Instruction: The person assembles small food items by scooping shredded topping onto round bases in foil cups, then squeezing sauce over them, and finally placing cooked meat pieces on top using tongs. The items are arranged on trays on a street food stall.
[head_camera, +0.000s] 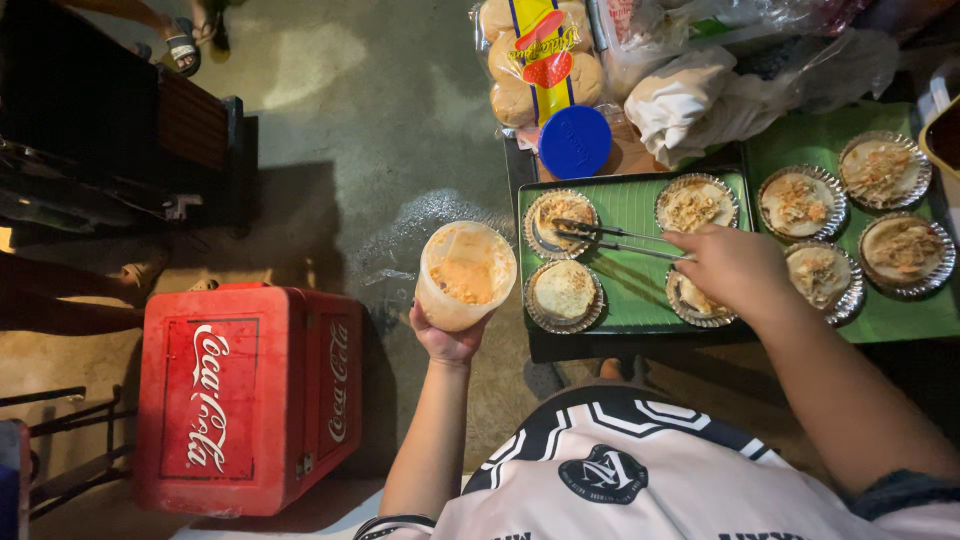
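Tongs, thin metal pair (612, 238), lie over the green rectangular tray (635, 290), tips on the upper-left fluted foil tart cup (562, 222), which has pale filling and shredded topping. I can't tell from here whether the tips are pinching topping or just resting on it.

Risks, biggest item first:
- Red metal cooler box (245, 398) sits on the floor left of me, directly under the left side. Anything dropped from the tub lands on it or on the wet concrete floor (400, 150).
- Tray sits on a dark surface (640, 345) with its near edge close to the rim; a downward press from the tongs at the far-left cup could tip that cup off the left edge.
- Translucent plastic tub of orange shredded filling (465, 275) is held off the tray, over open floor, opening facing up at me. It's only supported from below, so a slip dumps it.
- My forearm crosses above the lower-right foil cup (695, 300); a dip there smears it.

Pose: left hand (447, 340) raised, elbow bent, grip cupped under the tub base, fingers wrapped around it. Right hand (735, 268) reaches leftward across the tray, knuckles up, grip pressed together on the tong handles.
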